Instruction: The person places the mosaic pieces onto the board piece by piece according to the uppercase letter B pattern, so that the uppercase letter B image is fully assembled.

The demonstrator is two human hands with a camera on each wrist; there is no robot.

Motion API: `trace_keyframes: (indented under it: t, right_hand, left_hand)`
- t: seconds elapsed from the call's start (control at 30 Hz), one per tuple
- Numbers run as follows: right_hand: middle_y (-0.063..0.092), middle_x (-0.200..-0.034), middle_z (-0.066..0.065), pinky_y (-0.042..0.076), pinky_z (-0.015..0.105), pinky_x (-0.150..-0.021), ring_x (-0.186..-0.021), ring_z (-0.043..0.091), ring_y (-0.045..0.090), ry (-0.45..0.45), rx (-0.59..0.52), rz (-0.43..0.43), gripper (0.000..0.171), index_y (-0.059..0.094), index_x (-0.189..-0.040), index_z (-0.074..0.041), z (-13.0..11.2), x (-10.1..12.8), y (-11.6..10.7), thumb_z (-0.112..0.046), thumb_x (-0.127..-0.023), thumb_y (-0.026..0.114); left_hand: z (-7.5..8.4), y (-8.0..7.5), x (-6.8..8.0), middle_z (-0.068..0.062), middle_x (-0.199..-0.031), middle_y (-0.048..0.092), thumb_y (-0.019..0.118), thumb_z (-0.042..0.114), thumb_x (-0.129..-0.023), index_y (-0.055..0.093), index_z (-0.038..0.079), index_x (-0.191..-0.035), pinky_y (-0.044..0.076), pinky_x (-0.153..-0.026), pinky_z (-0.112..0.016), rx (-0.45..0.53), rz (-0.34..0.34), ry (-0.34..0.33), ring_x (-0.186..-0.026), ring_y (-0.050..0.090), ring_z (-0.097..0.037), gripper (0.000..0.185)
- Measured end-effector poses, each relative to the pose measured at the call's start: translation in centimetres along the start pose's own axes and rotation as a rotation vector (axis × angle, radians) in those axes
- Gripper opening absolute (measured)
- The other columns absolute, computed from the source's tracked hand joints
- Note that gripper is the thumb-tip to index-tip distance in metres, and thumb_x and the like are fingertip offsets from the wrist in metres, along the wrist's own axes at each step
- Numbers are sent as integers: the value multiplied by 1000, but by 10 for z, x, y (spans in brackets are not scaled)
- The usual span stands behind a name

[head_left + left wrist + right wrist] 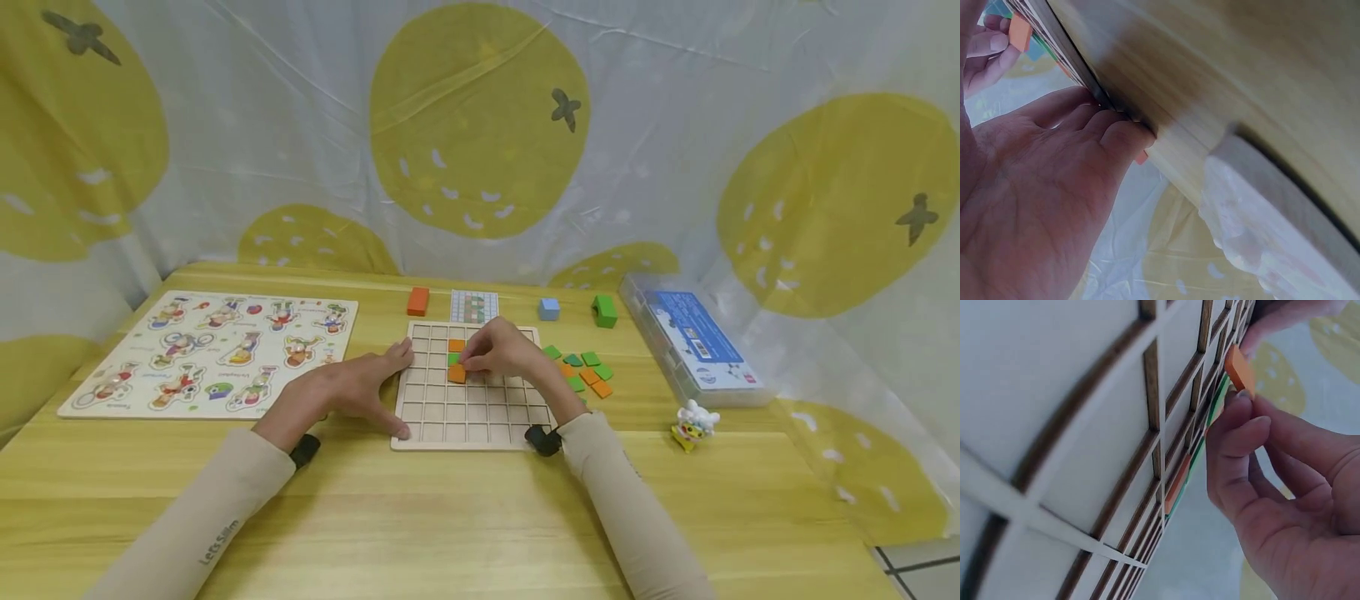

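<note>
A wooden grid board (435,412) lies on the table in front of the person. The right hand (501,350) is over it and pinches an orange square tile (1240,369) between thumb and fingers, tilted above the grid in the right wrist view. On the board, near the pinching fingers, are another orange tile (456,344) and a green tile (453,359), the rest of that patch being hidden by the hand. The left hand (352,387) has its thumb and fingers spread along the board's left edge, touching it; its palm fills much of the left wrist view.
Right of the board are loose green and orange tiles (590,358). Behind it stand a red block (417,301), a pattern card (474,306), a blue block (549,309) and a green block (603,311). A picture puzzle (217,354), plastic case (693,342) and small figurine (693,425) flank it.
</note>
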State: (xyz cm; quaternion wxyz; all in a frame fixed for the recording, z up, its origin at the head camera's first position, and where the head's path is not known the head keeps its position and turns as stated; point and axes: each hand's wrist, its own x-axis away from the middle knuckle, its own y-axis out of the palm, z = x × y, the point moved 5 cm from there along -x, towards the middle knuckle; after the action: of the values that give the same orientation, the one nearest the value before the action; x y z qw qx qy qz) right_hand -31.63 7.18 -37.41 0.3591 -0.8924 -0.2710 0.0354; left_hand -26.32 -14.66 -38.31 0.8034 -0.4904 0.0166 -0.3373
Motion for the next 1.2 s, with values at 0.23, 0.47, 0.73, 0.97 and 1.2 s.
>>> trace_keyframes:
  t: [0.23, 0.47, 0.73, 0.97, 1.2]
  right_hand:
    - [83, -100, 6, 58, 27, -82, -84, 13, 71, -18, 43, -3, 10, 86, -103, -3, -2, 1, 3, -3, -99, 78]
    - [82, -104, 7, 58, 29, -85, -88, 14, 72, -23, 34, 2, 11, 86, -106, -3, 0, 4, 1, -3, -98, 78]
    - [81, -112, 13, 61, 35, -90, -97, 21, 76, -174, 29, -6, 17, 82, -115, 2, 8, 20, -18, -4, -101, 76]
    - [79, -114, 15, 61, 38, -88, -101, 27, 74, -138, 11, 37, 22, 79, -119, 3, 61, 47, -65, -6, -99, 79]
    - [76, -109, 22, 61, 43, -78, -93, 33, 72, -51, 80, 113, 30, 76, -125, 7, 99, 63, -93, -1, -96, 80]
  left_hand:
    - [-1, 1, 0, -21, -180, 6, 95, 51, -80, 22, -1, -171, 20, -130, -61, -3, 8, 9, -165, 14, -43, 127]
    - [-2, 1, -1, -21, -180, 5, 95, 50, -80, 22, -2, -170, 20, -130, -60, 5, 9, 11, -165, 13, -43, 127]
    - [0, 1, -1, -22, -180, 5, 96, 49, -80, 23, -1, -170, 22, -130, -61, 6, 9, 7, -165, 14, -44, 126]
    - [1, 1, 0, -22, -180, 4, 95, 50, -81, 23, 0, -171, 25, -128, -62, 3, 5, 10, -163, 18, -47, 126]
    - [0, 0, 1, -23, -180, 5, 95, 51, -81, 21, 0, -171, 27, -126, -64, 3, 7, 9, -162, 20, -49, 127]
